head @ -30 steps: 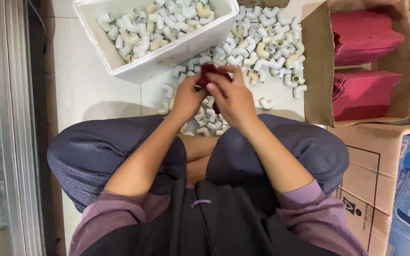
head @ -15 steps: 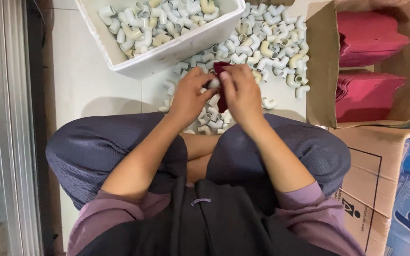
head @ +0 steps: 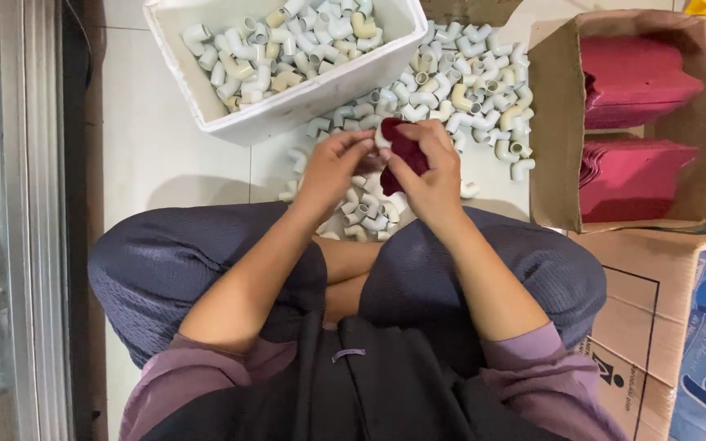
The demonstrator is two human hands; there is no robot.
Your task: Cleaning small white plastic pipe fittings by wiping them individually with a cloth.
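Observation:
I sit cross-legged on a tiled floor. My right hand [head: 428, 175] grips a dark red cloth [head: 403, 148]. My left hand [head: 332, 167] pinches a white pipe elbow [head: 382, 135] against that cloth, just above my knees. The two hands touch. Under and beyond them lies a heap of white and cream pipe elbows [head: 459, 90] spread on the floor.
A white foam box [head: 312, 91] with several elbows stands at the top left of the heap. An open cardboard box [head: 551, 139] of folded red cloths is to the right. More cartons [head: 655, 327] sit at the lower right. A metal frame [head: 34, 220] runs along the left.
Both hands have stayed together over the heap, turning the cloth and the elbow slightly. The view has shifted a little; nothing else moved.

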